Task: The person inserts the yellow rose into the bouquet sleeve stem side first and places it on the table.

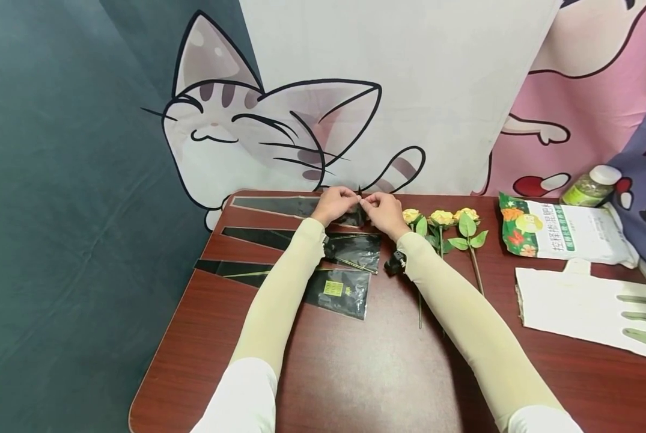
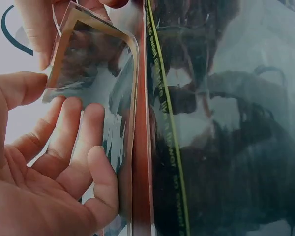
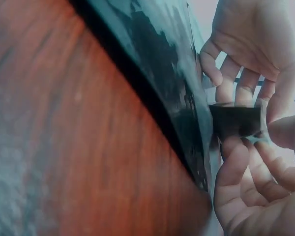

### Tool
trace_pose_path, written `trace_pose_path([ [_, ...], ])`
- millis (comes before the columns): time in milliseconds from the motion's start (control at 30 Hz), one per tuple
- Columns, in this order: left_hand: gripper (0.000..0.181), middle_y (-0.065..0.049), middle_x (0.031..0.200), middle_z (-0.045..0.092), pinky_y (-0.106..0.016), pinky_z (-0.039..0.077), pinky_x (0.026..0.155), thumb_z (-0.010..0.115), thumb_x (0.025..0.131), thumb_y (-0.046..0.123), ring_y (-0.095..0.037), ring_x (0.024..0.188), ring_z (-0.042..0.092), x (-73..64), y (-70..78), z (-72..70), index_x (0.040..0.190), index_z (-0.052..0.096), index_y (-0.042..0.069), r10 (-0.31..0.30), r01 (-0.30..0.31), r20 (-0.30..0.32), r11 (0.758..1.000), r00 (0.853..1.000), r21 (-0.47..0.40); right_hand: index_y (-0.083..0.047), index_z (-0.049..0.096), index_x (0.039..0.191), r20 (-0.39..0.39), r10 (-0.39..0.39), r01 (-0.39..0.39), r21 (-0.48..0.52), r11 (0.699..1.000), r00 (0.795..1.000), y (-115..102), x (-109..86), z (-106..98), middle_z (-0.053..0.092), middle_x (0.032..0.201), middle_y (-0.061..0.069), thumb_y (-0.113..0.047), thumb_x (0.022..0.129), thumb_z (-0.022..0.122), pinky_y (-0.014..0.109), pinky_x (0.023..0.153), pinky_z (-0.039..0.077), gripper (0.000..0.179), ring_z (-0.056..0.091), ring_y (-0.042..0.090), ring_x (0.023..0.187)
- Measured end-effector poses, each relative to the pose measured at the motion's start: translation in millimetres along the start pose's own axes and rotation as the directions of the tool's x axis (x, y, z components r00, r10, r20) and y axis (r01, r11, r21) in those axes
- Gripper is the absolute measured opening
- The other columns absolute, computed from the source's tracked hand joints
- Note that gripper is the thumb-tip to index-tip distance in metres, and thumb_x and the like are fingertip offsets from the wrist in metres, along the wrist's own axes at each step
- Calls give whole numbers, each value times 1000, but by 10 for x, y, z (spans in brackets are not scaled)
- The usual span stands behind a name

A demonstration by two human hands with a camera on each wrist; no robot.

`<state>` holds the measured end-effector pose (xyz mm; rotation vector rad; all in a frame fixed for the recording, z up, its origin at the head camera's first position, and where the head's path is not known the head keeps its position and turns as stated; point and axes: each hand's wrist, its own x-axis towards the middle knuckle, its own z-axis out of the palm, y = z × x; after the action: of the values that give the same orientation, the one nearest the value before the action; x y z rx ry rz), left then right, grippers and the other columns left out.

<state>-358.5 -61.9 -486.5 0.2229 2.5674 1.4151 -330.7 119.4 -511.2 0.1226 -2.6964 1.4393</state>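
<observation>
Both hands meet at the far edge of the table, at the wide end of a clear and black flower wrapping sleeve (image 1: 271, 205). My left hand (image 1: 335, 205) pinches the sleeve's raised edge between thumb and fingertips; in the left wrist view its other fingers lie loosely bent behind the film. Right beside it, my right hand (image 1: 384, 213) pinches the same edge. A gold border (image 2: 64, 54) runs along the lifted corner. Two more black sleeves lie nearer, the middle sleeve (image 1: 363, 245) with gold lettering and the nearest sleeve (image 1: 314, 294) with a yellow label.
Several yellow artificial roses (image 1: 441, 218) lie right of the hands, partly under the right forearm. Farther right are a printed fertilizer bag (image 1: 566, 231), a bottle with a white lid (image 1: 591, 187) and a white glove (image 1: 577, 300). A cat-patterned curtain (image 1: 436, 90) hangs behind the table.
</observation>
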Motion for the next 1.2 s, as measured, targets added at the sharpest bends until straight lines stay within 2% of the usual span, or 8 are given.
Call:
trace_pose_path([
  [167,26,-6,112,79,-35,60,83,73,102,25,-22,98,76,16,-6,21,124,76,14,8,-8,19,1000,1000,0,-8,74,117,47,45,-47,36,998,998,-24,-11,6,75,99,12,-25,105,66,31,59,63,22,73,18,64],
  [333,35,-7,110,79,-31,58,77,76,97,18,-23,95,74,8,-24,65,131,72,13,24,-24,50,1000,998,-10,-4,71,121,58,62,-65,53,996,996,-26,-19,-2,73,102,16,-15,105,63,33,63,64,21,75,23,70],
  [467,40,-12,110,77,-33,63,77,74,95,12,-25,92,75,-7,-37,91,135,69,10,34,-24,110,996,993,-90,-4,72,122,58,73,-75,34,997,996,-10,-9,0,76,103,16,-12,103,63,33,64,64,23,75,23,72],
  [600,39,-14,114,77,-33,65,83,73,96,9,-23,96,76,-3,-77,88,135,70,9,-3,32,147,980,989,-196,-3,70,124,69,102,-105,35,994,992,-2,8,12,76,105,17,-12,103,63,32,66,64,24,76,22,75],
  [733,31,-10,123,76,-31,65,88,74,98,9,-19,103,76,41,-136,79,129,76,11,-66,104,146,957,987,-270,-3,70,125,64,141,-144,42,989,988,-20,29,15,76,106,17,-11,104,63,30,65,63,24,77,22,76],
  [867,25,-9,121,77,-30,65,86,72,100,11,-18,101,77,95,-170,88,124,79,13,-111,148,134,940,985,-307,-4,71,125,41,172,-173,18,985,984,-45,42,16,76,107,16,-11,103,64,26,63,60,24,78,20,75],
  [1033,22,-12,109,77,-29,66,81,69,101,6,-14,87,76,103,-183,119,121,78,6,-114,135,80,924,990,-359,-4,71,124,20,185,-186,36,982,983,-56,47,28,75,107,16,-9,101,64,25,63,61,25,79,21,76],
  [1200,11,-8,97,73,-30,66,76,70,98,-3,-13,78,74,84,-209,134,107,71,2,-74,87,46,889,996,-450,-8,65,118,-12,142,-141,71,987,990,-51,21,67,70,104,14,-3,98,63,30,65,65,20,75,26,81],
])
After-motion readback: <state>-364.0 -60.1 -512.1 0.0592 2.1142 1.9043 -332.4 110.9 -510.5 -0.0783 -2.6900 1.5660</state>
